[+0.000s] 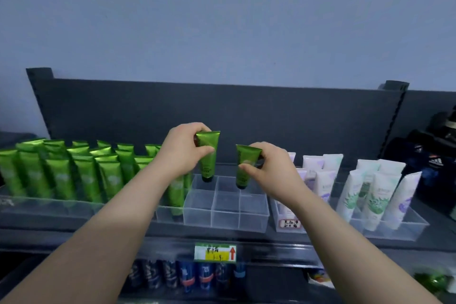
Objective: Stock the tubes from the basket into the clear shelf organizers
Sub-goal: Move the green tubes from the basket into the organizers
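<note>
Clear organizer (225, 205), our landmark. Above its back-left cell, our left hand (183, 153) pinches a green tube (208, 155), cap-down. Above its back row, further right, our right hand (271, 168) pinches a second tube (243, 168). We judge either cap may catch a divider and tip.

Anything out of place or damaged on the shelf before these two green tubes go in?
Nothing looks spilled or damaged. Only the white tubes on the right lean at mixed angles in their clear organizer, not upright.
</note>
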